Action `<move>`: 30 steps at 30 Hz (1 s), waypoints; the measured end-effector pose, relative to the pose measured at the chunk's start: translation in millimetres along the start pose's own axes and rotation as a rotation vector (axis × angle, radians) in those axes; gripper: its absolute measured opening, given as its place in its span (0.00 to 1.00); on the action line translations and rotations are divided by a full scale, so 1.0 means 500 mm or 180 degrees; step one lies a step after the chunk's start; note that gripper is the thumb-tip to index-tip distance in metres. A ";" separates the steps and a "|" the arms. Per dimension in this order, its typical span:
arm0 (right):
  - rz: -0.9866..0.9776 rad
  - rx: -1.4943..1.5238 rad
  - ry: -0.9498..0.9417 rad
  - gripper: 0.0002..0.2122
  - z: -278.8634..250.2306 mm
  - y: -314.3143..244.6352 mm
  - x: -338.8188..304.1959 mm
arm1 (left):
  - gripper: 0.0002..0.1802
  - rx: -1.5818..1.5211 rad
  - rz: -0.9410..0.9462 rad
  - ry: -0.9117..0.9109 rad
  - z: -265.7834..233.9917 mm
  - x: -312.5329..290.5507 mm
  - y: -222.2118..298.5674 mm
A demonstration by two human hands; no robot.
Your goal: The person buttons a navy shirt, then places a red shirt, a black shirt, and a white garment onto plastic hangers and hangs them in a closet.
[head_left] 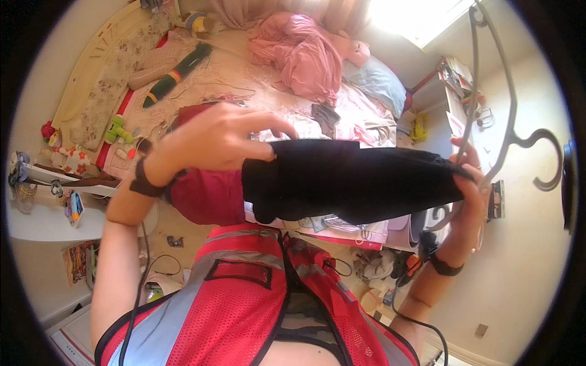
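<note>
A black garment point(354, 183), folded lengthwise, stretches between my two hands in front of my chest. My left hand point(223, 134) pinches its left end near the upper edge, the index finger reaching over the top. My right hand point(470, 195) is closed around the narrow right end and also holds a pale grey clothes hanger point(510, 110). The hanger's frame rises past the right hand, and its hook points to the right. Behind the left hand and wrist shows a dark red cloth point(207, 195); whether the hand touches it is hidden.
Beyond lies a bed point(238, 67) with a pink bundled blanket point(299, 55), a light blue pillow point(375, 82) and a long green plush toy point(177, 74). A white shelf point(55, 219) stands at left. Bags and clutter point(378, 265) sit on the floor at right.
</note>
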State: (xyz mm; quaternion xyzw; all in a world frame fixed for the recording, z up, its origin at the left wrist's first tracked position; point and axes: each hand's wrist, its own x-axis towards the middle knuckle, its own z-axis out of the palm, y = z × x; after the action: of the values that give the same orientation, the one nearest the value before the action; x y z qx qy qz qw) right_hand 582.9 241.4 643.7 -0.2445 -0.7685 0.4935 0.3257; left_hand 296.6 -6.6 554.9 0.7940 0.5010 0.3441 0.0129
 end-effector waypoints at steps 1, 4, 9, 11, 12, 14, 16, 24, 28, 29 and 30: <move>-0.0108 -0.0158 0.0025 0.08 -0.004 -0.022 0.002 | 0.05 0.0959 0.0188 -0.0273 -0.014 0.005 -0.002; -0.0349 -0.0397 0.0064 0.08 -0.055 -0.087 0.006 | 0.13 0.1475 0.0525 -0.0448 -0.052 0.053 -0.016; -0.0576 -0.0642 0.0302 0.19 -0.098 -0.162 0.041 | 0.22 0.1348 0.0246 -0.0555 -0.095 0.119 -0.014; -0.0591 -0.0529 0.0244 0.23 -0.116 -0.170 0.065 | 0.21 0.1432 0.0200 -0.0590 -0.086 0.125 -0.016; -0.0620 -0.0518 0.0236 0.23 -0.122 -0.169 0.068 | 0.19 0.1467 0.0077 -0.0722 -0.085 0.127 -0.017; -0.0385 -0.0837 0.0056 0.25 -0.132 -0.162 0.072 | 0.16 0.1732 0.0063 -0.0637 -0.092 0.130 -0.026; -0.0403 -0.0670 -0.0019 0.25 -0.140 -0.146 0.067 | 0.16 0.1986 0.0346 -0.0296 -0.109 0.119 -0.030; 0.0097 -0.0059 -0.0285 0.15 -0.173 -0.082 0.026 | 0.05 0.0763 0.0604 -0.0201 -0.085 0.147 0.017; 0.0199 0.0465 -0.0305 0.15 -0.148 -0.034 0.041 | 0.11 0.0565 0.0086 -0.1042 -0.061 0.120 0.006; 0.0289 0.0543 -0.0171 0.15 -0.144 -0.046 0.031 | 0.15 0.0455 -0.0082 -0.1423 -0.057 0.123 0.014; 0.0294 0.0482 -0.0164 0.15 -0.151 -0.051 0.023 | 0.19 0.0365 -0.0215 -0.1507 -0.048 0.127 0.020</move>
State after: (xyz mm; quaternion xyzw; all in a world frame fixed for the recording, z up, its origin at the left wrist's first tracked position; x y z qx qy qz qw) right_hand 629.9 285.0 692.8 -0.2416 -0.7250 0.5708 0.3002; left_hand 307.8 31.8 611.0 0.8347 0.5290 0.1188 0.0964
